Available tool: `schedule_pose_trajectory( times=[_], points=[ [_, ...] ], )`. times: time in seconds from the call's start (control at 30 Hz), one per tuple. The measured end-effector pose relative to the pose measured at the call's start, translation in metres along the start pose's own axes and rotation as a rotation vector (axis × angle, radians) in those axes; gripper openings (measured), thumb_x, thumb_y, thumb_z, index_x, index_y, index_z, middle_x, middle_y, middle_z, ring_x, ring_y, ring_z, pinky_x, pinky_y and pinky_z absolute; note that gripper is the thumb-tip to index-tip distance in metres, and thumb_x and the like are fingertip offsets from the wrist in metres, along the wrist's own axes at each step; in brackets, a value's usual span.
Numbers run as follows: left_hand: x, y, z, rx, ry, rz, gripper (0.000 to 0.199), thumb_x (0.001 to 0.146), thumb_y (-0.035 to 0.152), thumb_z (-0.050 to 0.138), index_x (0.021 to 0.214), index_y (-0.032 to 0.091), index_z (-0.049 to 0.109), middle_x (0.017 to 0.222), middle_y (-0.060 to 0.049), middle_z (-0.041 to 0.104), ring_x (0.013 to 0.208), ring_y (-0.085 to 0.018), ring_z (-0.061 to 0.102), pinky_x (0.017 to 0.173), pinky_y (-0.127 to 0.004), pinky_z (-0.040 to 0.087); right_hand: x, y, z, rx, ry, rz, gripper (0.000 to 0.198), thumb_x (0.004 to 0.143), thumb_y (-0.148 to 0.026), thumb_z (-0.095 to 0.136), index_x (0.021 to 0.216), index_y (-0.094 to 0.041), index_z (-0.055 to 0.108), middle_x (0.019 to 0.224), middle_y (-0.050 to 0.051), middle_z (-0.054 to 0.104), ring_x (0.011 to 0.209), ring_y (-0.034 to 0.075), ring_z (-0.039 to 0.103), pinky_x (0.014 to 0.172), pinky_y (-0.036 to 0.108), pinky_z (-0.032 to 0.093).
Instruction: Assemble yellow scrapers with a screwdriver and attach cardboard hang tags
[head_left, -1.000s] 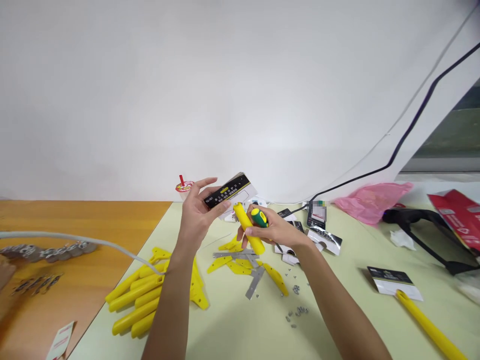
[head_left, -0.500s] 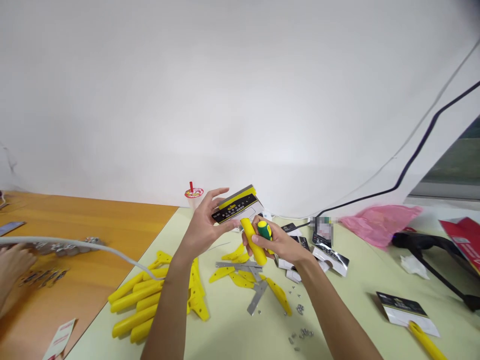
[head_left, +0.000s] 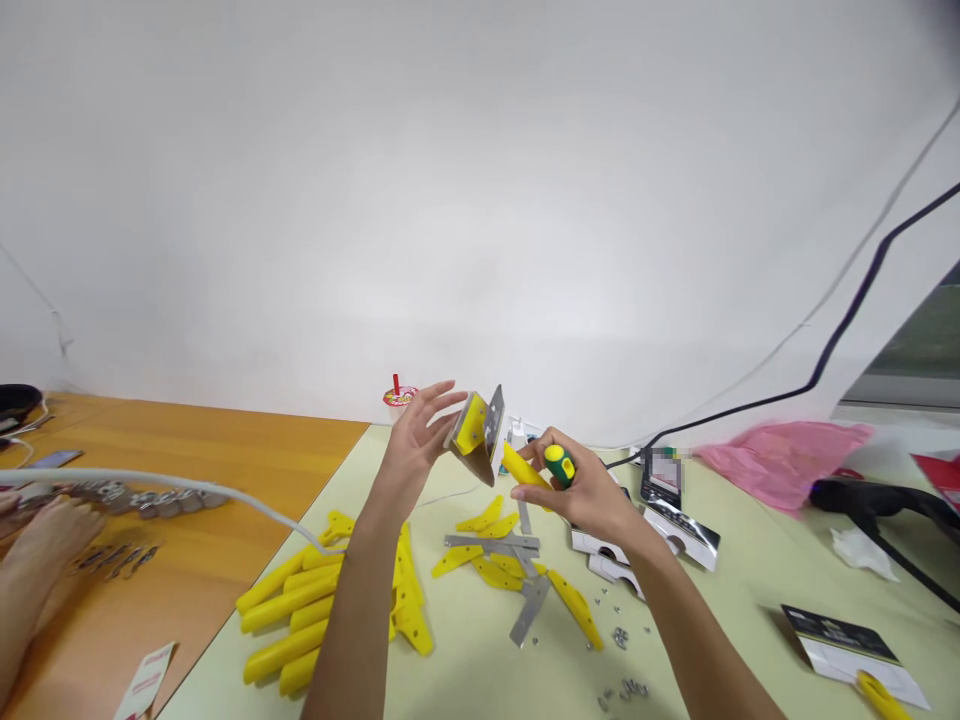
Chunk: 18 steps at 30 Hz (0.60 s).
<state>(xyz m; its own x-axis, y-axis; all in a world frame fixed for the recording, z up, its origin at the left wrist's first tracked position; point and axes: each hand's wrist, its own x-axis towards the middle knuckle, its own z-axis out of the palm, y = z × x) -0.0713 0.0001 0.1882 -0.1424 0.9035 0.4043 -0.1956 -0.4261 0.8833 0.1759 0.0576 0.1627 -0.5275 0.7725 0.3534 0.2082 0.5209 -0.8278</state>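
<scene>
A scraper is raised above the table, its yellow head (head_left: pixel 472 424) partly inside a folded black-and-white card sleeve (head_left: pixel 495 432). My right hand (head_left: pixel 581 485) is closed around the scraper's yellow handle (head_left: pixel 525 466). A green-and-yellow screwdriver handle (head_left: pixel 559 464) is tucked in the same hand. Beside the head's left edge, my left hand (head_left: pixel 416 440) has its fingers stretched and apart; its thumb is hidden, and whether it touches the sleeve is unclear. Beneath lie loose yellow scraper halves (head_left: pixel 497 573) and grey metal blades (head_left: pixel 531 608).
Yellow handles (head_left: pixel 289 610) are piled at left. Nuts and screws (head_left: pixel 621 637) are scattered at front. Flat cards (head_left: pixel 682 535), a carded scraper (head_left: pixel 855 650) and a pink bag (head_left: pixel 787 460) lie right. A lidded cup (head_left: pixel 400 397) stands behind. Another person's hand (head_left: pixel 64 525) works at the wooden table.
The scraper and its card sleeve have turned, so the head's open end now shows instead of the printed front. My left fingers have loosened. My right hand has shifted slightly right.
</scene>
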Motion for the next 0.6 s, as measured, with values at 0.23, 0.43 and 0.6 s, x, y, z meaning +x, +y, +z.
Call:
schedule_pose_trajectory(
  times=[0.23,0.43,0.6],
  points=[
    [-0.002,0.003,0.018,-0.326,0.029,-0.26,0.076,0.094,0.081,0.058,0.14,0.021,0.069,0.124,-0.013,0.075,0.085,-0.021,0.074,0.073,-0.033,0.063,-0.003,-0.004,-0.009,-0.203,0.132,-0.045,0.038,0.088,-0.051,0.084,0.104,-0.028,0.059,0.116,0.001,0.078,0.102,0.024,0.072,0.086,0.034,0.05],
    [-0.007,0.001,0.015,-0.137,-0.057,-0.137,0.079,0.088,0.07,0.078,0.15,0.024,0.061,0.145,-0.016,0.067,0.111,-0.027,0.074,0.082,-0.03,0.06,-0.007,-0.006,-0.015,-0.389,0.12,-0.095,0.026,0.095,-0.04,0.079,0.107,-0.031,0.058,0.119,-0.002,0.08,0.095,0.023,0.074,0.082,0.035,0.051],
    [-0.006,-0.002,0.014,0.044,-0.105,-0.121,0.096,0.075,0.053,0.097,0.155,0.026,0.052,0.15,-0.018,0.063,0.134,-0.036,0.065,0.099,-0.038,0.057,-0.009,-0.005,-0.016,-0.648,0.134,-0.098,0.024,0.096,-0.031,0.077,0.109,-0.03,0.057,0.115,0.001,0.078,0.083,0.023,0.072,0.07,0.034,0.046]
  ],
)
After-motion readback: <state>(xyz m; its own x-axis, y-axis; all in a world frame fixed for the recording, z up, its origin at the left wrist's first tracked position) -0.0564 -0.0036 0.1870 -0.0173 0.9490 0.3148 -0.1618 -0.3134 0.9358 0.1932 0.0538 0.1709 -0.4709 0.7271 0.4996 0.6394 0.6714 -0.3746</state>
